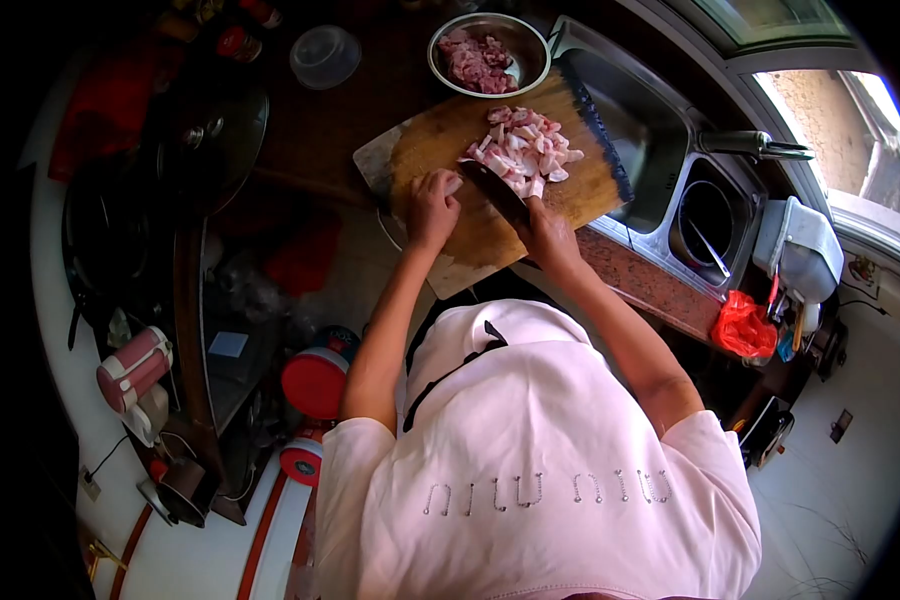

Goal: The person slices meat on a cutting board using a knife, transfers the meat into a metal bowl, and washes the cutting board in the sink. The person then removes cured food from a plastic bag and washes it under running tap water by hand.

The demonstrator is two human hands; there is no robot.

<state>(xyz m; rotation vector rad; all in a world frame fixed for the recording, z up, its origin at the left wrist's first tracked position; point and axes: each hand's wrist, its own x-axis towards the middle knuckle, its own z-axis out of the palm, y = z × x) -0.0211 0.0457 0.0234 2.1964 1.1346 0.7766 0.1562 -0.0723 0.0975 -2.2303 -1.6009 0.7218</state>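
My right hand (550,237) grips a kitchen knife (496,192), its dark blade slanting up and left across the wooden cutting board (410,160). A pile of chopped pale pink, fatty meat (525,148) lies on the board, just beyond the blade. Left of the knife tip, my left hand (434,208) is closed with its fingers curled over the board. Something small and pale shows at its fingertips, too unclear to name. Behind the board stands a metal bowl (538,75) holding darker red cut meat (476,60).
To the right is a steel sink (660,115) with a dark pot (705,215) in its smaller basin. A clear plastic container (325,57) sits at the back left. A red plastic bag (743,325) lies near the counter's right end. A glass lid (225,150) is at left.
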